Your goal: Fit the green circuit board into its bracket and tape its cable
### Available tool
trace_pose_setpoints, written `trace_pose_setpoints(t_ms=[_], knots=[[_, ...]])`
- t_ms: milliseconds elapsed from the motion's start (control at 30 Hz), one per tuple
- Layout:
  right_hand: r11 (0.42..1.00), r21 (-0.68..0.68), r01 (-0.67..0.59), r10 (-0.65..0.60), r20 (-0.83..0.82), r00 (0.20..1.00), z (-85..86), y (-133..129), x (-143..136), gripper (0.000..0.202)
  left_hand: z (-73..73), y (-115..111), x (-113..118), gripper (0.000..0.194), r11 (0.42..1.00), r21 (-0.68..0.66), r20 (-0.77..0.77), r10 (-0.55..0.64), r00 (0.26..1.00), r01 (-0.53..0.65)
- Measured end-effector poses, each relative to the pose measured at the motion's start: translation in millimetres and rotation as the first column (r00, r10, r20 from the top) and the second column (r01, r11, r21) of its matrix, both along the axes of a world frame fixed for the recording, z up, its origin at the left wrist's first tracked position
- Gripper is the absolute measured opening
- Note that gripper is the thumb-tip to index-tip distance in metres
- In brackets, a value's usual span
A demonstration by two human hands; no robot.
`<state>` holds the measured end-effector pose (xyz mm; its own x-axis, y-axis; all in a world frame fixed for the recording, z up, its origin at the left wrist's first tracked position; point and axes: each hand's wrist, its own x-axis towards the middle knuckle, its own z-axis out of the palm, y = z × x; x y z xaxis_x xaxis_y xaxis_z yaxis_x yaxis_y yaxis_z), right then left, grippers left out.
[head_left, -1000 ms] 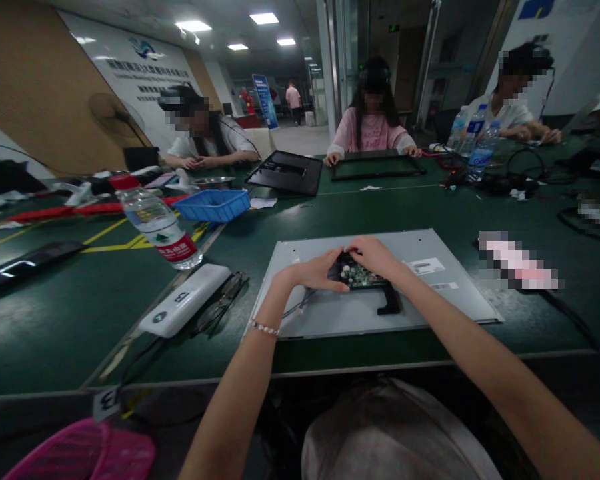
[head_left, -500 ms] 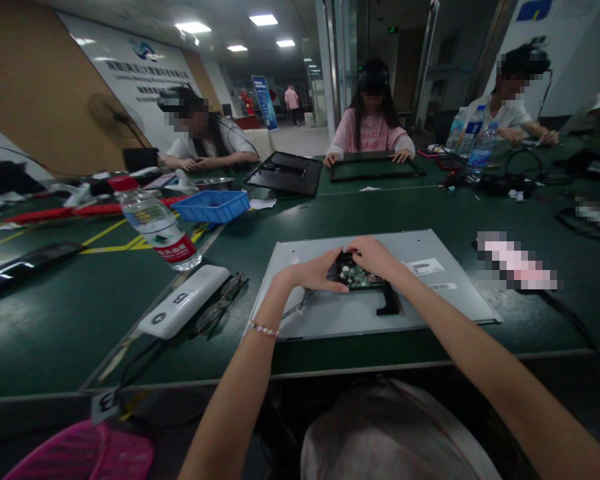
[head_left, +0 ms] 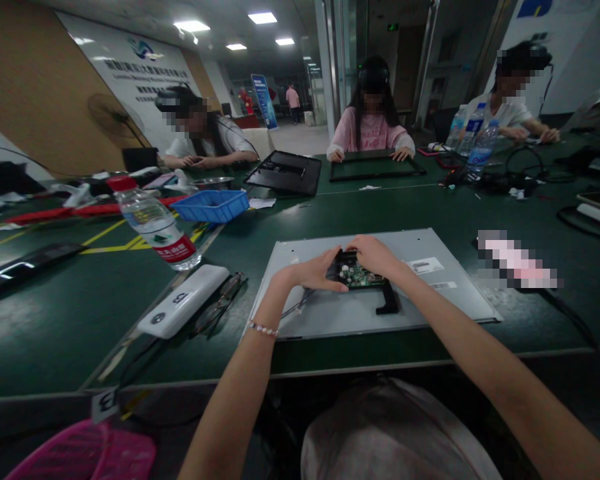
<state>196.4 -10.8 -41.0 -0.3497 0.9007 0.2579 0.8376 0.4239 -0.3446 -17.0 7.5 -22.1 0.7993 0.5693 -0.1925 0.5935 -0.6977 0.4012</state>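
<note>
A grey flat panel [head_left: 325, 317], likely the metal back of a display, lies on the table before me. On it sits a green circuit board [head_left: 361, 276] in a black plastic bracket [head_left: 390, 303], whose arm reaches toward me. My left hand [head_left: 317, 272] grips the board's left side, thumb at the near edge and fingers at the far edge. With fingers curled in, my right hand [head_left: 373, 255] holds the far edge of the board and bracket; its fingertips are partly hidden. Thin wires [head_left: 300, 303] run beneath my left hand. White labels [head_left: 427, 266] mark the panel's right part.
Left of the panel are eyeglasses [head_left: 221, 303], a white power bank [head_left: 185, 301], a water bottle [head_left: 155, 227] and a blue tray [head_left: 213, 205]. A pixelated phone-like object [head_left: 517, 260] with a cable lies right. Across the table, a person holds a black frame [head_left: 377, 177].
My hands stay at the board with barely any visible shift. The person opposite has moved a hand slightly on the black frame.
</note>
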Motion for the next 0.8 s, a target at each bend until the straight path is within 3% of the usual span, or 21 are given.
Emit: trace_pose_setpoints(t_ms=[433,800], knots=[[0.999,0.012,0.034,-0.034,-0.01,0.999,-1.8,2,4,0.038,-3.3,3,-1,0.118,1.0,0.01,0.003,0.002,1.0,-0.002],[0.996,0.022,0.085,-0.084,-0.045,0.995,3.3,3,16,0.033,2.3,-1,4,0.121,0.999,-0.014,-0.038,0.041,0.998,-0.042]])
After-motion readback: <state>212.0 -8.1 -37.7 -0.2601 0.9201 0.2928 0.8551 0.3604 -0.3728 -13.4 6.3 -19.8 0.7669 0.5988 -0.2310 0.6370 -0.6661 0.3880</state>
